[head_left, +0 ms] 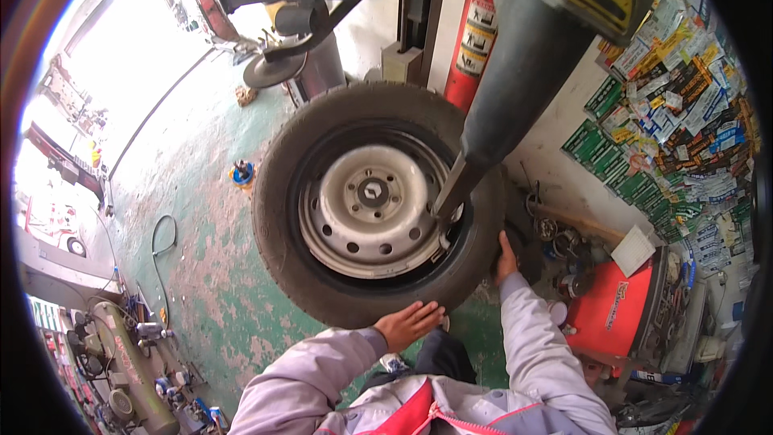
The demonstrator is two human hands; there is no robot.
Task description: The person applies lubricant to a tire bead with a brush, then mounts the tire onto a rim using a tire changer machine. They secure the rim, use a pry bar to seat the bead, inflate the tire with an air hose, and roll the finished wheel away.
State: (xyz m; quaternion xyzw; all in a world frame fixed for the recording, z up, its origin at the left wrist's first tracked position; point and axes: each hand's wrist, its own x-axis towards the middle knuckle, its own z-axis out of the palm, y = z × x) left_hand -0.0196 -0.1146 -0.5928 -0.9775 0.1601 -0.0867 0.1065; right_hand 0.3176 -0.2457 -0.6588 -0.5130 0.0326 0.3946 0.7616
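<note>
Along the near edge of the tyre [278, 201], lying flat beneath a metal tool arm [457, 185], the left hand [409, 325] rests open; the right hand [506, 259] touches the right edge, its grip seemingly loose though half hidden from me, and a sudden turn could drag it toward that arm.

Worn green floor [211, 262] — blue-orange tub [242, 176], looped dark cord [154, 254].
</note>
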